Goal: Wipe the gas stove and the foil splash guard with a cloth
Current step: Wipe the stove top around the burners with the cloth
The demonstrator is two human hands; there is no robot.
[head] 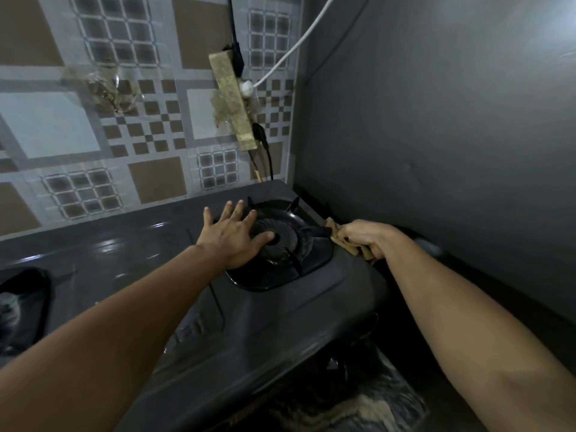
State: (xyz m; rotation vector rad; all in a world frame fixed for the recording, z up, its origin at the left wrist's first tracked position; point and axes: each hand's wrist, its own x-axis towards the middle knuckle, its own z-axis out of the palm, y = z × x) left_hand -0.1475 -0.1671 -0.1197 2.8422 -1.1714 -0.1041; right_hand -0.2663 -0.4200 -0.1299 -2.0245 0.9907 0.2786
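Grey and glossy, the gas stove (131, 254) looks rigid and slick, its right burner (280, 244) under the spread, flat left hand (232, 236), while beside the burner the right hand (369, 236) grips the soft, bunched cloth (338, 236).

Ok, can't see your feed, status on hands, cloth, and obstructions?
Left hand flat on right burner. Right hand grips cloth at stove's right edge. Pan support in the way.

Two bare arms come in from the bottom of the picture, with no sleeves on them. The left hand (232, 236) and the right hand (371, 236) wear no gloves. No rings, watch or bands show.
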